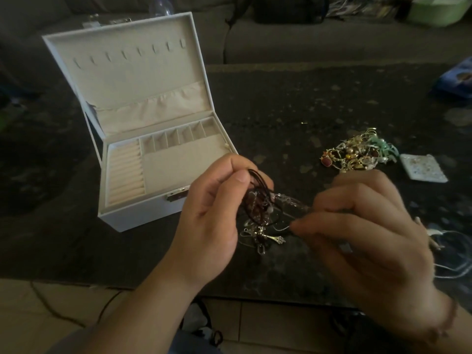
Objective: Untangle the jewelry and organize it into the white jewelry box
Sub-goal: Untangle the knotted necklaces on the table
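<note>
Head view, necklace tangle [260,213] between both grips

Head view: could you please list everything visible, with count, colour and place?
jewelry box: one, white, lid open, left on the table.
tangled necklaces: one clump, black cords and silver chains, held between both hands.
jewelry pile: one heap, gold, red and mint green, right of the box.
small tile: one, pale speckled, beside the pile.
table: one, dark.
sofa: grey, behind the table.
bowl: one, green, top right.
left hand: pinches the black cords.
right hand: pinches a chain.
</note>
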Motion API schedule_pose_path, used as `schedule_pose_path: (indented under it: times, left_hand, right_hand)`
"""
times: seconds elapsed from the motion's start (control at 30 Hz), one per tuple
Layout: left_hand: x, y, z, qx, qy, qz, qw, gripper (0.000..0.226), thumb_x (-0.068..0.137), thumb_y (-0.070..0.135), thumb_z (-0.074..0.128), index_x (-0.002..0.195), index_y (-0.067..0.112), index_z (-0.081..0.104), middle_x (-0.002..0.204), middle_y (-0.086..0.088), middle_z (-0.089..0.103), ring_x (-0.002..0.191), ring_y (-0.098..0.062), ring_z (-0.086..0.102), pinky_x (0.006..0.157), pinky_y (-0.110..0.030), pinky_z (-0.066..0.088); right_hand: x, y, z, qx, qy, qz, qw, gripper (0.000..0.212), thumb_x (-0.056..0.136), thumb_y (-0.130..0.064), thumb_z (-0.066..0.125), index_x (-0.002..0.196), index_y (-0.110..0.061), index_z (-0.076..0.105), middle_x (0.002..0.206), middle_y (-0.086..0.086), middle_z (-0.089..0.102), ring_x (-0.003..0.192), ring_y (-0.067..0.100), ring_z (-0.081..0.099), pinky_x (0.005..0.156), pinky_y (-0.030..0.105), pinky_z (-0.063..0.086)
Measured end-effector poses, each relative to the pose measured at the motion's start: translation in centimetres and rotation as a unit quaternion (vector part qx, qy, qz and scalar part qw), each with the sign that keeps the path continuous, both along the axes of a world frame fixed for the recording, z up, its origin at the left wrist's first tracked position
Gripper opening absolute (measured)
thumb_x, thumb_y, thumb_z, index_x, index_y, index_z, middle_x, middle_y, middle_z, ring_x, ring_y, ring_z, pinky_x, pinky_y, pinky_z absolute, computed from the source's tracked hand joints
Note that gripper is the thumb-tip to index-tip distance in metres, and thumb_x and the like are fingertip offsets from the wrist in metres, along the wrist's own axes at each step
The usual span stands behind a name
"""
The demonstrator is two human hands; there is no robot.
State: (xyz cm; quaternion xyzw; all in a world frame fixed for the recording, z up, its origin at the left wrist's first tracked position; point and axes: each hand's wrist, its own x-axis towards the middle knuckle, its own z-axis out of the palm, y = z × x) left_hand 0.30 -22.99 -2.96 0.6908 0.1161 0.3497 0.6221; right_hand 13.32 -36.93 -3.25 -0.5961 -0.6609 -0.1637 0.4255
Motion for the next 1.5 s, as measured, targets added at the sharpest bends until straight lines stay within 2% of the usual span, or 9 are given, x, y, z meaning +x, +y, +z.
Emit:
schedule_pose_path:
  times: [0.13, 0.23, 0.33, 0.53, 0.83, 0.97, 1.07, 1.33, 1.5]
  left_hand:
    - [0.0, -0.1, 0.0, -0.04, -0.012, -0.008, 0.999, 0.028, 0.094, 0.028, 0.04, 0.085, 0.015, 0.062, 0.081, -0.013, 0.061, 0.078, -0.023, 0.059, 0.073, -0.035, 0.048]
    - [0.2, -0.6, 0.2, -0.095, -0.019, -0.015, 0.995, 0.028, 0.096, 0.026, 0.04, 0.079, 0.017, 0.059, 0.075, -0.006, 0.059, 0.073, -0.019, 0.056, 0.071, -0.03, 0.047]
    - [0.4, -0.9, 0.4, -0.207, -0.032, -0.027, 0.978, 0.026, 0.095, 0.022, 0.037, 0.076, 0.016, 0.053, 0.071, -0.002, 0.056, 0.067, -0.016, 0.05, 0.065, -0.028, 0.046]
    - [0.6, -0.5, 0.6, -0.359, -0.048, -0.037, 0.931, 0.027, 0.09, 0.025, 0.049, 0.065, 0.019, 0.053, 0.063, 0.001, 0.049, 0.052, -0.011, 0.045, 0.047, -0.022, 0.04]
    - [0.2, 1.4, 1.0, -0.433, -0.074, 0.05, 0.897, 0.031, 0.096, 0.019, 0.037, 0.067, 0.02, 0.046, 0.058, 0.006, 0.042, 0.045, -0.007, 0.036, 0.039, -0.018, 0.031]
    - [0.0, 1.7, 1.0, -0.415, -0.062, 0.07, 0.905, 0.031, 0.096, 0.019, 0.037, 0.067, 0.02, 0.046, 0.058, 0.006, 0.043, 0.046, -0.008, 0.036, 0.04, -0.018, 0.03]
    - [0.1, 1.0, 1.0, -0.344, -0.028, 0.073, 0.936, 0.04, 0.099, 0.02, 0.037, 0.061, 0.021, 0.05, 0.058, 0.004, 0.047, 0.046, -0.01, 0.038, 0.041, -0.02, 0.03]
    - [0.1, -0.2, 0.6, -0.171, 0.013, 0.039, 0.984, 0.032, 0.091, 0.023, 0.039, 0.067, 0.023, 0.06, 0.067, -0.006, 0.052, 0.054, -0.015, 0.047, 0.048, -0.026, 0.037]
    - [0.0, 0.1, 0.1, -0.061, 0.013, 0.073, 0.995, 0.029, 0.088, 0.028, 0.047, 0.075, 0.003, 0.055, 0.077, -0.02, 0.048, 0.076, -0.031, 0.047, 0.073, -0.038, 0.04]
  right_hand:
    - [-0.1, 0.2, -0.2, -0.012, 0.039, 0.038, 0.998, 0.029, 0.08, -0.009, 0.077, 0.105, -0.016, 0.065, 0.098, 0.002, 0.067, 0.093, 0.024, 0.061, 0.082, 0.035, 0.047]
    - [-0.7, 0.0, -0.1, -0.051, 0.273, 0.044, 0.96, 0.026, 0.087, -0.028, 0.066, 0.112, -0.021, 0.064, 0.103, -0.005, 0.068, 0.1, 0.018, 0.065, 0.083, 0.031, 0.051]
    - [-0.9, 0.0, 0.0, -0.116, 0.433, 0.043, 0.893, 0.025, 0.089, -0.041, 0.053, 0.094, -0.025, 0.072, 0.089, -0.004, 0.072, 0.086, 0.01, 0.068, 0.072, 0.019, 0.052]
    - [0.3, 0.0, 1.0, -0.253, 0.534, 0.151, 0.792, 0.012, 0.073, -0.021, 0.073, 0.083, -0.015, 0.074, 0.071, 0.012, 0.068, 0.06, 0.02, 0.059, 0.055, 0.023, 0.048]
    - [1.5, -0.1, 1.5, -0.313, 0.552, 0.13, 0.762, 0.006, 0.068, -0.005, 0.07, 0.073, -0.008, 0.072, 0.067, 0.017, 0.068, 0.049, 0.017, 0.056, 0.046, 0.018, 0.044]
    - [2.0, -0.2, 1.5, -0.338, 0.566, 0.14, 0.739, 0.019, 0.07, -0.026, 0.073, 0.075, -0.01, 0.068, 0.07, 0.017, 0.068, 0.051, 0.022, 0.053, 0.046, 0.022, 0.037]
    - [2.0, 0.0, 1.8, -0.346, 0.554, 0.056, 0.755, 0.039, 0.073, -0.045, 0.076, 0.068, -0.008, 0.064, 0.063, 0.012, 0.064, 0.051, 0.022, 0.052, 0.047, 0.024, 0.041]
    - [2.2, 0.2, 2.1, -0.284, 0.64, -0.049, 0.712, 0.038, 0.075, -0.046, 0.058, 0.054, -0.017, 0.047, 0.054, 0.009, 0.045, 0.048, 0.028, 0.044, 0.05, 0.034, 0.04]
    - [2.7, 0.3, 1.8, -0.257, 0.687, -0.033, 0.678, 0.053, 0.082, -0.049, 0.051, 0.044, -0.017, 0.032, 0.044, 0.004, 0.027, 0.04, 0.018, 0.023, 0.043, 0.029, 0.022]
